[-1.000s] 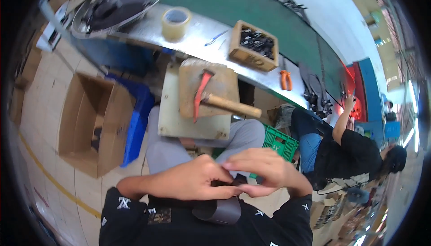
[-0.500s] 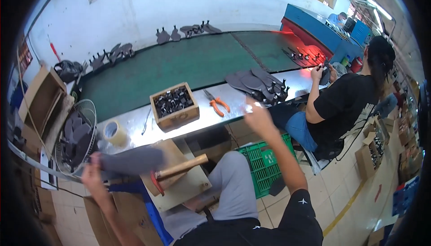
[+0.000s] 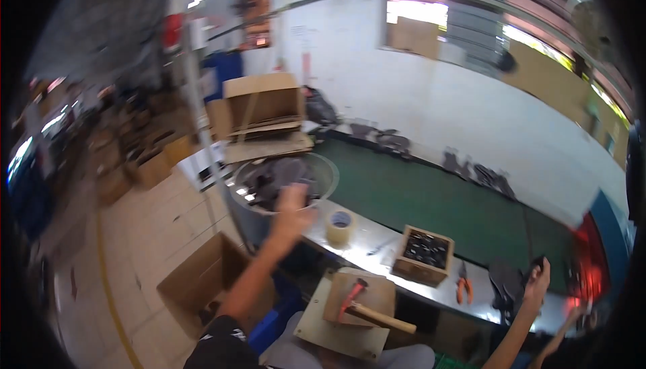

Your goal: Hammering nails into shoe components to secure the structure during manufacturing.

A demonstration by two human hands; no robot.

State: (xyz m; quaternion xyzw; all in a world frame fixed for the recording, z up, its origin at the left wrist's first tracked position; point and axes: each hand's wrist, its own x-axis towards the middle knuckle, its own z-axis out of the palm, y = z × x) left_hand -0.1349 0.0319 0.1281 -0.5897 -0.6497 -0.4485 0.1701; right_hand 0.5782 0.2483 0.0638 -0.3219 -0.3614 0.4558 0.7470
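My left hand (image 3: 294, 214) reaches over a round wire-rimmed basket (image 3: 330, 170) of grey, flat, sole-like pieces (image 3: 269, 180). Its fingers are blurred against the pieces, so a grip cannot be told. Off to the right, my right hand (image 3: 537, 285) is closed with a small dark piece (image 3: 539, 263) at its fingertips. Next to that hand lies a stack of grey sole-like pieces (image 3: 505, 281) on the metal bench edge. Before my lap, a hammer (image 3: 382, 316) with a red head and wooden handle rests on a wooden block (image 3: 330, 305).
On the metal ledge stand a tape roll (image 3: 339, 228), a wooden box (image 3: 420, 273) of small black parts, and orange-handled pliers (image 3: 464, 285). Behind runs a green conveyor belt (image 3: 404, 194). An open carton (image 3: 195, 268) sits at lower left. A co-worker's hand (image 3: 575, 316) is at far right.
The view has swung left. My left hand has gone from holding a grey sole-like piece near the hammer to the basket. My right hand has moved to the stack at the right.
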